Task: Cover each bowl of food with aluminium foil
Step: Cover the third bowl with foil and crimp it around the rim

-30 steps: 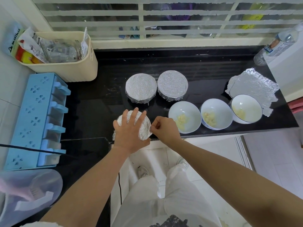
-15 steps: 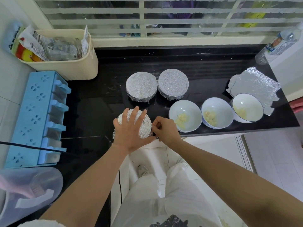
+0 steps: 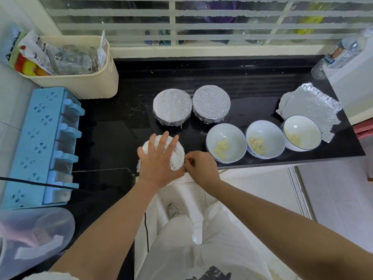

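Note:
A foil-covered bowl (image 3: 177, 156) sits at the front edge of the black counter (image 3: 121, 126). My left hand (image 3: 159, 160) lies flat on its top with fingers spread. My right hand (image 3: 201, 166) pinches the foil at the bowl's right rim. Behind it stand two bowls fully wrapped in foil, one at the left (image 3: 172, 107) and one at the right (image 3: 211, 107). To the right stand three uncovered white bowls with food, the first (image 3: 226, 142), the second (image 3: 265, 138) and the third (image 3: 302, 135). Loose foil sheets (image 3: 310, 106) lie behind the third bowl.
A cream bin (image 3: 80, 77) with packets stands at the back left. A blue rack (image 3: 40, 146) lies along the left. A clear plastic lid (image 3: 34, 233) is at the front left, and a water bottle (image 3: 341, 55) at the back right. A black cable (image 3: 40, 184) crosses the rack.
Both hands stay on the front bowl. The right hand's fingers have shifted slightly along the foil at the right rim.

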